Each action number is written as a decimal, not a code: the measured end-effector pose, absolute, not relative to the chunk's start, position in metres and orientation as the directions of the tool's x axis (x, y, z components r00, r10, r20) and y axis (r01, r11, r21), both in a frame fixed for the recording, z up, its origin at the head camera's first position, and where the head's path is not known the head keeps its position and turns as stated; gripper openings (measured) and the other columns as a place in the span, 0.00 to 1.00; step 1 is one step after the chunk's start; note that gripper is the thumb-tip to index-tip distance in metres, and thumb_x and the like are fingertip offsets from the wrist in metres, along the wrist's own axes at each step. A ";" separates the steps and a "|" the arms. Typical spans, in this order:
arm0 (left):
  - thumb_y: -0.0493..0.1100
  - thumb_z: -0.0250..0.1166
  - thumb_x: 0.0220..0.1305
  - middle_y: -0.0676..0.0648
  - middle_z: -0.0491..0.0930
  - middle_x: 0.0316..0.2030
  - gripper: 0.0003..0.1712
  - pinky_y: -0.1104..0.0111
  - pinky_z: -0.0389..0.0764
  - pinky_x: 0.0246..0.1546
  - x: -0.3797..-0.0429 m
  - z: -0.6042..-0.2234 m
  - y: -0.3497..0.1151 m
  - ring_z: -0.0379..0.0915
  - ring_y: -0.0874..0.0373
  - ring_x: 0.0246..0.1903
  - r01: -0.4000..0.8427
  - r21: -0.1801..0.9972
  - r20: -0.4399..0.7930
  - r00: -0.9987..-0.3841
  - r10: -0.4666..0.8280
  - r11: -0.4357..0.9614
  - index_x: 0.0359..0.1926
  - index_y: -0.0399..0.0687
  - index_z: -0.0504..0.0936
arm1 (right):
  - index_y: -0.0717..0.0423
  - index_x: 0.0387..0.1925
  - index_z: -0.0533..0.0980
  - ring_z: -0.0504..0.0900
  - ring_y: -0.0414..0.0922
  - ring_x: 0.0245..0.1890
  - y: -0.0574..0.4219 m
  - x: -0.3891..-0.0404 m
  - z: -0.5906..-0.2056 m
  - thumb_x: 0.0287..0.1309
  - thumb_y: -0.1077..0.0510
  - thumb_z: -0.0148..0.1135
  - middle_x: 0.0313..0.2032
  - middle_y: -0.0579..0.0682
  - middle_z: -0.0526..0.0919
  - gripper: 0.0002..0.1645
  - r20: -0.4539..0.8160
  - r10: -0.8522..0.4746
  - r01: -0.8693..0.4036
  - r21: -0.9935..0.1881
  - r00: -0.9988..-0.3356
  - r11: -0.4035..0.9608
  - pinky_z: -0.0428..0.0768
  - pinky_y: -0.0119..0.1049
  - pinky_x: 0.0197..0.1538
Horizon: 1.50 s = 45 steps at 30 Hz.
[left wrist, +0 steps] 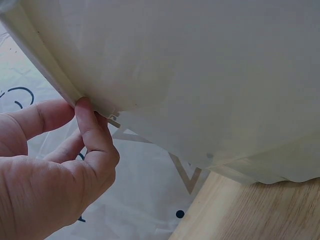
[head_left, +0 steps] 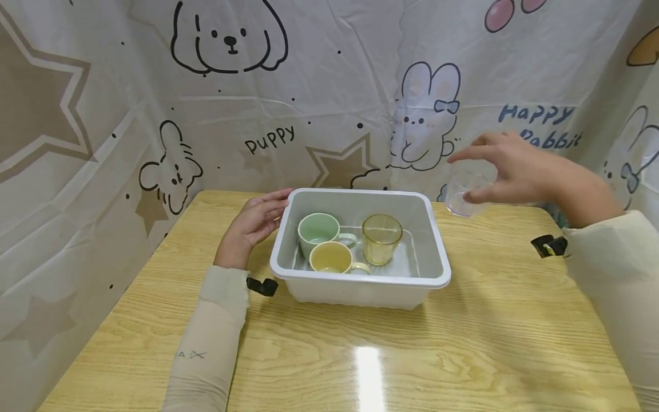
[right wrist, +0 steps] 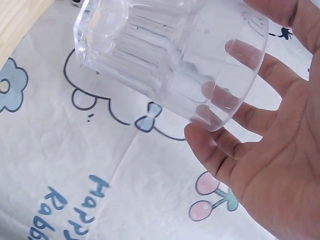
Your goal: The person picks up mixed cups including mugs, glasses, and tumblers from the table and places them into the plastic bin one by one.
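A light grey plastic bin (head_left: 355,292) sits on the table. My left hand (head_left: 259,220) is at its far left corner; in the left wrist view the thumb and fingers (left wrist: 95,135) pinch the bin's rim. Inside stand a green mug (head_left: 318,229) and, nearer me, a yellow mug (head_left: 331,257), both with handles toward the right. To their right is an amber-tinted glass (head_left: 382,240). My right hand (head_left: 520,171) holds a clear cup (head_left: 465,194) in the air, right of the bin. Up close, its fingers and thumb grip around the mouth of the clear cup (right wrist: 170,55), whose lower sides are ribbed.
The wooden table (head_left: 463,355) extends around the bin on all sides. A patterned cloth (head_left: 329,103) with cartoon animals hangs behind and along the sides. Black wrist mounts (head_left: 262,286) show at both cuffs.
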<state>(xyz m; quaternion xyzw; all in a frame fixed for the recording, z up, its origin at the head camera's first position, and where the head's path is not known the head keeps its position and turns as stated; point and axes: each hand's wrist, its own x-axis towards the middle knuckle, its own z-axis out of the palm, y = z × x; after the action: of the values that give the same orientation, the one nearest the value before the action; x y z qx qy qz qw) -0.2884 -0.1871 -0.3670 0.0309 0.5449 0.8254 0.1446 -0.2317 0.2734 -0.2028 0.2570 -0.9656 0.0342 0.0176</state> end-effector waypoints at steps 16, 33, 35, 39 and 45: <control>0.30 0.59 0.74 0.46 0.81 0.52 0.24 0.69 0.84 0.43 -0.288 -0.369 -0.191 0.81 0.57 0.46 -0.202 0.904 -0.103 -0.958 0.267 -0.378 0.69 0.35 0.73 | 0.43 0.69 0.74 0.66 0.62 0.62 0.239 -0.216 -0.189 0.53 0.42 0.76 0.64 0.62 0.72 0.42 0.058 -0.555 -0.558 -0.053 -0.830 0.828 0.71 0.70 0.56; 0.30 0.59 0.74 0.45 0.80 0.54 0.27 0.69 0.83 0.44 -0.287 -0.367 -0.189 0.80 0.57 0.46 -0.206 0.903 -0.104 -0.956 0.273 -0.378 0.71 0.33 0.68 | 0.42 0.65 0.77 0.70 0.55 0.56 0.216 -0.211 -0.201 0.52 0.46 0.76 0.59 0.54 0.77 0.37 0.089 -0.638 -0.644 -0.084 -0.765 0.761 0.74 0.58 0.53; 0.30 0.58 0.74 0.45 0.80 0.54 0.27 0.69 0.83 0.44 -0.287 -0.367 -0.188 0.80 0.57 0.45 -0.206 0.904 -0.106 -0.957 0.270 -0.376 0.72 0.33 0.68 | 0.42 0.65 0.78 0.71 0.54 0.54 0.214 -0.210 -0.203 0.51 0.46 0.76 0.58 0.54 0.78 0.37 0.095 -0.646 -0.653 -0.078 -0.757 0.753 0.74 0.56 0.52; 0.30 0.58 0.75 0.46 0.80 0.54 0.28 0.69 0.83 0.44 -0.287 -0.366 -0.188 0.80 0.58 0.46 -0.203 0.909 -0.105 -0.957 0.271 -0.365 0.72 0.32 0.67 | 0.40 0.64 0.78 0.72 0.53 0.52 0.210 -0.209 -0.208 0.52 0.44 0.76 0.57 0.53 0.78 0.36 0.093 -0.660 -0.666 -0.077 -0.745 0.742 0.74 0.54 0.51; 0.30 0.57 0.75 0.46 0.80 0.52 0.28 0.69 0.83 0.44 -0.287 -0.366 -0.187 0.80 0.58 0.45 -0.200 0.912 -0.102 -0.957 0.273 -0.359 0.73 0.32 0.66 | 0.40 0.63 0.79 0.75 0.51 0.53 0.204 -0.210 -0.216 0.50 0.44 0.77 0.56 0.52 0.79 0.36 0.092 -0.693 -0.699 -0.095 -0.715 0.709 0.76 0.55 0.53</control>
<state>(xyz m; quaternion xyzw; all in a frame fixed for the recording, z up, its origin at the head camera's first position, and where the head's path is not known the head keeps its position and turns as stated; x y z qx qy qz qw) -0.2870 -0.1874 -0.3658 0.0333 0.5476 0.8237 0.1434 -0.2098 0.2039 -0.2163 0.3765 -0.9241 0.0613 0.0246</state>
